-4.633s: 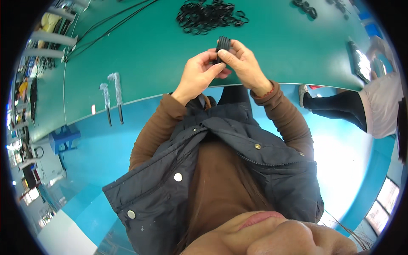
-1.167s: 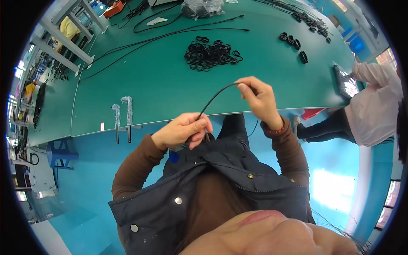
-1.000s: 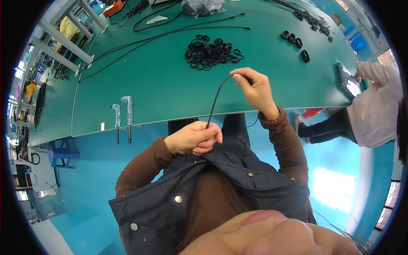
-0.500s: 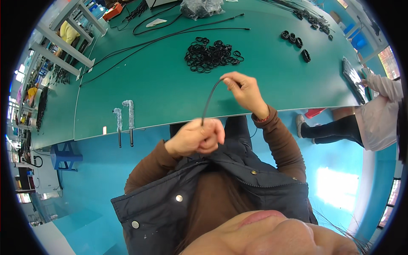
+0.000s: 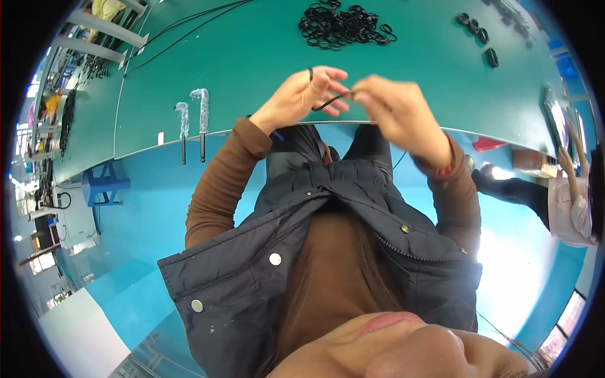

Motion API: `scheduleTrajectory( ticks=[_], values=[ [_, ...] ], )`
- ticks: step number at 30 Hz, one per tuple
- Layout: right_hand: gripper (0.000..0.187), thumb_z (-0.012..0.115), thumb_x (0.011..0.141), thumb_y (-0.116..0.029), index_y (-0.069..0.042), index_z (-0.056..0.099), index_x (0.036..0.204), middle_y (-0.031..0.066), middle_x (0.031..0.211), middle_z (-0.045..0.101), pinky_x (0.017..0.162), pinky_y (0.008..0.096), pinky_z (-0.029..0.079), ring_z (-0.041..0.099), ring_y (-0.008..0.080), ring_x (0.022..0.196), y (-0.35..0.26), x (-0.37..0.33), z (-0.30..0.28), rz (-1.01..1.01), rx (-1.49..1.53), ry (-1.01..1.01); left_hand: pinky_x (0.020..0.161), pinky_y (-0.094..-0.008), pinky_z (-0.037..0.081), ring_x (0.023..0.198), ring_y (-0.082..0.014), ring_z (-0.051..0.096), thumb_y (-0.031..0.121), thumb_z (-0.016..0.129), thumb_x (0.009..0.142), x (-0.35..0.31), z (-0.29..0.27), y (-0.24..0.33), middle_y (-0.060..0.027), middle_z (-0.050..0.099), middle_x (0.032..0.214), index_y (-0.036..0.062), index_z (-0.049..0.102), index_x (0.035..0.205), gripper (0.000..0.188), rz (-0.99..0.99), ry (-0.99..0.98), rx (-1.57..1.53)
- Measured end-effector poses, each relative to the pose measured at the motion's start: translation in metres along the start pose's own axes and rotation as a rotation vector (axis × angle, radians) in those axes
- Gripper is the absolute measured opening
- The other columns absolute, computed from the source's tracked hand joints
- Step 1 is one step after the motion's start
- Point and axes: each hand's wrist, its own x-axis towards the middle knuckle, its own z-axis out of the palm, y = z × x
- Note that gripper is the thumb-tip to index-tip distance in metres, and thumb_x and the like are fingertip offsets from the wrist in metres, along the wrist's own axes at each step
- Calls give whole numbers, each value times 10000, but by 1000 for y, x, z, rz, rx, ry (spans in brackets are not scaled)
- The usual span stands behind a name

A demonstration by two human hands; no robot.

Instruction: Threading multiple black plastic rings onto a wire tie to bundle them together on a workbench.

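Black cord (image 5: 332, 100) sits on the person's side of the black ring pile (image 5: 340, 28), strung between both hands: right hand (image 5: 403, 113) pinches it at the fingertips, left hand (image 5: 297, 101) has fingers spread, not clenched, cord running against its finger side. Relative to the pile: two plastic-wrapped rods (image 5: 201, 116) lie left and nearer the person, a short row of black ring bundles (image 5: 483, 36) lies right, all on the green table (image 5: 252, 69).

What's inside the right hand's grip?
At the right hand, a thin black strand reaches the fingertips; anything farther inside the curled fingers is covered, and blur hides detail.
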Motion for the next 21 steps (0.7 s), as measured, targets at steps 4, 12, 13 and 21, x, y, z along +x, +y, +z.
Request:
scheduleTrajectory(
  ticks=[4, 12, 13, 21],
  values=[
    [165, 562, 893, -150, 3, 614, 863, 62, 644, 549, 520, 291, 421, 508, 167, 544, 30, 16, 5, 138, 205, 62, 538, -253, 549, 636, -238, 671, 612, 261, 916, -10, 24, 7, -203, 639, 913, -116, 373, 1266, 816, -182, -256, -418],
    [183, 463, 946, -189, -24, 543, 934, 52, 605, 534, 504, 308, 426, 532, 144, 539, 47, -37, 78, 486, 477, -100, 698, -330, 563, 863, -244, 667, 468, 356, 965, -11, 14, 27, -200, 628, 1049, -101, 374, 1304, 663, 10, -6, -542],
    [171, 463, 944, -185, -29, 532, 959, 86, 597, 537, 503, 333, 437, 552, 185, 521, 36, -44, 78, 520, 407, -166, 698, -330, 563, 863, -244, 667, 468, 356, 965, -8, 8, 26, -200, 628, 1049, -101, 374, 1304, 663, 14, 4, -538],
    [144, 581, 866, -129, -38, 527, 770, 144, 582, 522, 488, 403, 418, 545, 357, 552, -4, -20, 14, -8, -124, -64, 944, -413, 476, 1219, -326, 474, 490, 422, 932, -5, 9, -8, -251, 462, 1306, -103, 346, 1324, 715, 80, 221, -87]
  ],
)
